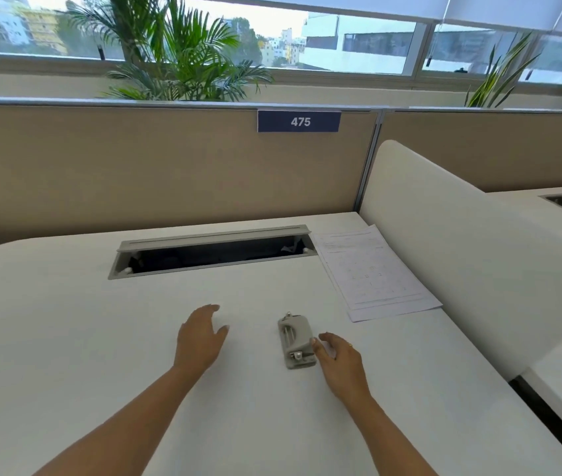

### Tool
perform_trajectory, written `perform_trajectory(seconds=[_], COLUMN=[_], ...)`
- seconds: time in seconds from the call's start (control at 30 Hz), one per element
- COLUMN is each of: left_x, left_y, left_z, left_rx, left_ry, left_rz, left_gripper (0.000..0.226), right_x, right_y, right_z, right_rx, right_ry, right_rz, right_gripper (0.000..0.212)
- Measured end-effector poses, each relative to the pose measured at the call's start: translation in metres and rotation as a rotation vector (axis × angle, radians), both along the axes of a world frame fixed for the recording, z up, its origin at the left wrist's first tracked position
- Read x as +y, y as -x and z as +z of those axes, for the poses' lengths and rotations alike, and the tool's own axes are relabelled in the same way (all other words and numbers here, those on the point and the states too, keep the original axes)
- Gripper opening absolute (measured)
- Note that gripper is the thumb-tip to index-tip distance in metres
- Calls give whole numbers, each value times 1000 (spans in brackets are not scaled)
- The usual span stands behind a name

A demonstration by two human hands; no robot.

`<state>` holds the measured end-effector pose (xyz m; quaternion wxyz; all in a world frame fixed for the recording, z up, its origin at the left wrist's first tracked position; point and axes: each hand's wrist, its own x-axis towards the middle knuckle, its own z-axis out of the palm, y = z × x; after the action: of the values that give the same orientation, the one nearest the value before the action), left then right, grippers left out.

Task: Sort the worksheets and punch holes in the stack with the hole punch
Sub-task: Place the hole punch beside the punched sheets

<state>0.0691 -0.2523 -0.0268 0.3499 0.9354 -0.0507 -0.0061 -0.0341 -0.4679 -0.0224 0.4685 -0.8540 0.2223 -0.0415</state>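
Observation:
A small grey hole punch (296,341) lies on the white desk (66,321), a little right of centre. My right hand (339,364) rests just to its right, fingers spread, with the fingertips touching or almost touching the punch's side. My left hand (200,338) lies flat on the desk to the left of the punch, fingers apart and holding nothing. A thin stack of printed worksheets (372,273) lies at the far right of the desk, next to the side divider, beyond both hands.
An open cable tray slot (211,252) is set into the desk behind the hands. A beige partition (135,166) with a "475" label (299,121) closes the back. A white curved divider (461,242) bounds the right side. Plants stand beyond the partition.

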Motion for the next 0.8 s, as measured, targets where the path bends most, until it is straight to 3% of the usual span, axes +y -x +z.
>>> perform_trajectory(seconds=[0.37, 0.8], left_x=[89, 95], left_y=[47, 55], left_z=[-32, -34], left_rx=[-19, -59], left_ry=[-372, -420], left_rz=[205, 194], left_gripper=[61, 59], right_x=[34, 63], right_y=[-3, -21], right_z=[0, 2], right_rx=[31, -88], right_ry=[-18, -68], right_rz=[-139, -375], right_gripper=[40, 15])
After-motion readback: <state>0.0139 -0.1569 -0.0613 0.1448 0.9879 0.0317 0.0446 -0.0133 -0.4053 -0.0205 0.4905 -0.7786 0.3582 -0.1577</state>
